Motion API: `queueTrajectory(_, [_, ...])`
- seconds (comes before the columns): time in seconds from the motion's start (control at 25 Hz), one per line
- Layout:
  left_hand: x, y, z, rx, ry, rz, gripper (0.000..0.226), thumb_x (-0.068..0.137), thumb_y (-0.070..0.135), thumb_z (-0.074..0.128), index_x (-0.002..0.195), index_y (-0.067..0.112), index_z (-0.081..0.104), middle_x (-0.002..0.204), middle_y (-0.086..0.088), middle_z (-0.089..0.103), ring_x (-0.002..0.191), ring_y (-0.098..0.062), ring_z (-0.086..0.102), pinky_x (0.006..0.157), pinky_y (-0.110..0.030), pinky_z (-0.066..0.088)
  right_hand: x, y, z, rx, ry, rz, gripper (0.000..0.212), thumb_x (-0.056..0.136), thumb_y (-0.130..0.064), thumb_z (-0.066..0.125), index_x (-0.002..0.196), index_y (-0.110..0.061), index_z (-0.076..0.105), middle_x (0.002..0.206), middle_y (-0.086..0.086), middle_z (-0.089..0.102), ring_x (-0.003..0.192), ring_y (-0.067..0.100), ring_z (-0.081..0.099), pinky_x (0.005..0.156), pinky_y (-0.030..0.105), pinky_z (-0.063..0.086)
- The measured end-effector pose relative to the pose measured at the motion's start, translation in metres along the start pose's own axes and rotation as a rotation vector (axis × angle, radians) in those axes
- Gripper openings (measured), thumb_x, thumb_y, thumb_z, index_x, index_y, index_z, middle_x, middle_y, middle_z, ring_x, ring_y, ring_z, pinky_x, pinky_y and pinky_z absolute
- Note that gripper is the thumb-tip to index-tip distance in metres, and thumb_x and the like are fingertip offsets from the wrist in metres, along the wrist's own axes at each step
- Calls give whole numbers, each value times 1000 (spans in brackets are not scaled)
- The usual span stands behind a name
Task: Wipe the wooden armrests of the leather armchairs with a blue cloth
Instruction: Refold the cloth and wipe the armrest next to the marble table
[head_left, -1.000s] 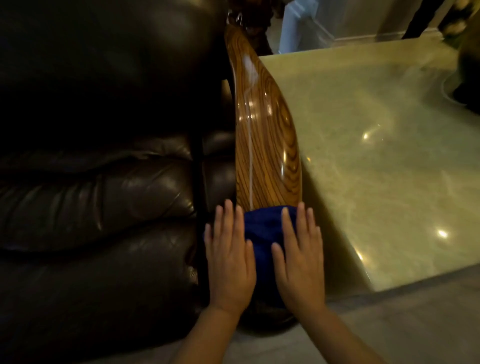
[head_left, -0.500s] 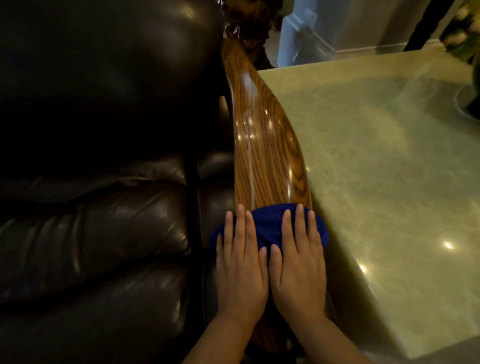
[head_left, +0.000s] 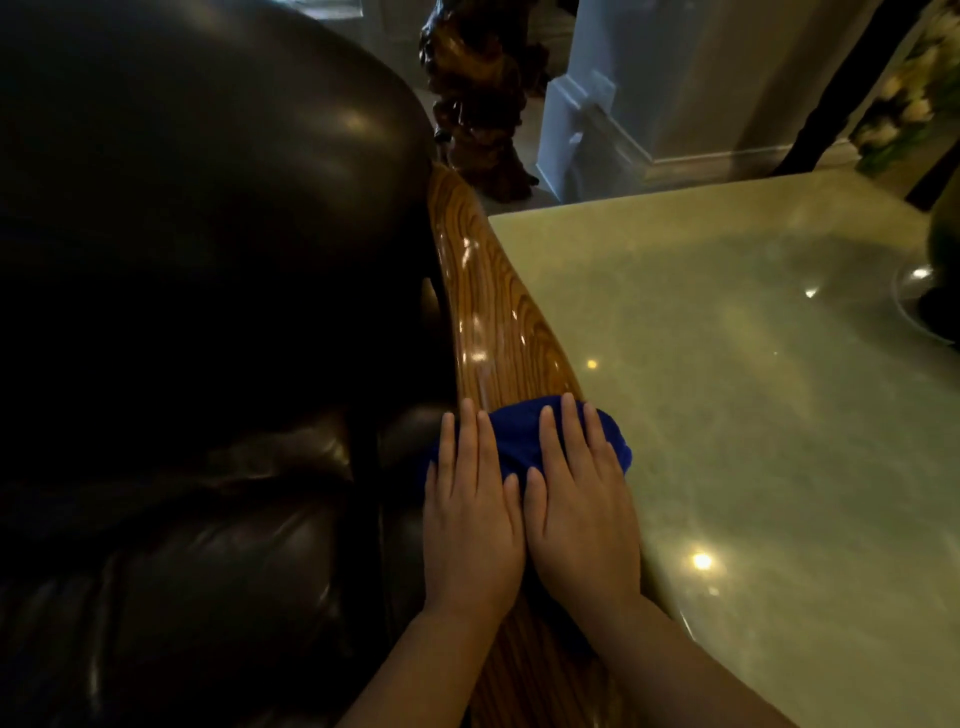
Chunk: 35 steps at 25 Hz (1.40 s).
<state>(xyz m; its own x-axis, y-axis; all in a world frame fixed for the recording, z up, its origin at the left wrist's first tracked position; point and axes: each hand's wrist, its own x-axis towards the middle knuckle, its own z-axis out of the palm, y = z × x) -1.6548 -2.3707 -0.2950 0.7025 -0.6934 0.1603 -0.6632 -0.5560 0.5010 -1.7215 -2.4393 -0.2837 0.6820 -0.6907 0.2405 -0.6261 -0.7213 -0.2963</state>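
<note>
Both hands flat on the cloth, on the armrest.
The left hand (head_left: 470, 525) and right hand (head_left: 582, 512) lie side by side, thumbs touching, fingers straight, pressing the blue cloth (head_left: 519, 431) onto the glossy wooden armrest (head_left: 493, 312). The dark leather armchair (head_left: 208, 260) is on the left, a pale polished table (head_left: 753, 389) just beside the armrest on the right.

Dim room, armchair (head_left: 197, 260) sank into near-black shadow, pinpoint glare dotted the table (head_left: 753, 415), edges bowed by wide-angle distortion

A glossy pale stone table (head_left: 753, 415) sits near a dark carved wooden sculpture (head_left: 478, 98) and white pillar base (head_left: 597, 130).
</note>
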Motion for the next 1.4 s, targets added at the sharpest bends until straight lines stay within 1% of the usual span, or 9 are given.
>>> queueTrajectory(0.28, [52,3,-7,-47,-108,-76,56,80,45,-7,127,31,-32,137,17,-42,128,-5,-38,112,-28,-5,52,-3,-8,-66,-92,1,55,87,-33,27,135,-8,31,146,8,34,136,23,24,105,49,27])
queueTrajectory(0.44, [97,5,-10,-45,-158,-125,53,92,33,8,124,28,-34,136,9,-44,130,-12,-37,110,-22,-6,99,-5,-10,-47,-149,-66,55,85,-33,29,132,-9,42,142,8,40,132,23,35,104,38,36])
queueTrajectory(0.52, [127,5,-9,-38,-155,-141,51,92,34,6,124,27,-33,135,8,-44,130,-13,-36,108,-21,-8,130,-5,-4,9,-193,-82,59,86,-36,21,138,-10,28,150,6,26,139,20,17,109,38,27])
queueTrajectory(0.6, [155,1,-8,-71,-157,-164,53,95,28,13,124,28,-32,136,10,-43,129,-7,-37,106,-18,-10,159,-3,6,136,-256,-77,58,89,-39,12,141,-17,-2,154,-3,-5,136,8,-18,112,25,2])
queueTrajectory(0.68, [183,-3,-9,-108,-145,-179,55,97,24,18,126,27,-29,138,13,-39,130,-3,-34,104,-15,-13,186,-2,15,186,-266,-87,57,93,-37,16,142,-19,-8,154,-6,-11,133,3,-24,110,21,-5])
queueTrajectory(0.92, [259,-12,-6,-121,-1,-143,55,97,25,19,136,25,-19,142,15,-30,135,-4,-25,106,-18,-3,268,-6,38,277,-263,-120,52,97,-29,18,143,-11,1,156,4,1,141,9,-5,112,21,-2])
queueTrajectory(1.16, [281,-17,-18,100,-24,-125,59,95,39,16,142,18,-13,153,2,-21,141,-14,-17,118,-42,10,297,-3,40,365,-283,35,54,95,-38,25,144,-21,9,156,0,10,142,15,5,115,48,12])
queueTrajectory(1.28, [271,-28,-36,37,71,-76,60,94,38,27,144,18,-1,154,4,-8,142,-14,-7,114,-37,10,304,17,24,496,-242,-41,54,89,-18,45,140,-16,28,148,5,34,135,17,28,111,32,21])
queueTrajectory(1.4, [267,-31,-43,7,34,-3,53,93,15,41,141,13,21,152,-5,22,139,-17,21,114,-32,25,307,30,14,514,-418,-143,55,82,-3,51,134,-15,40,137,7,47,124,16,42,99,22,31])
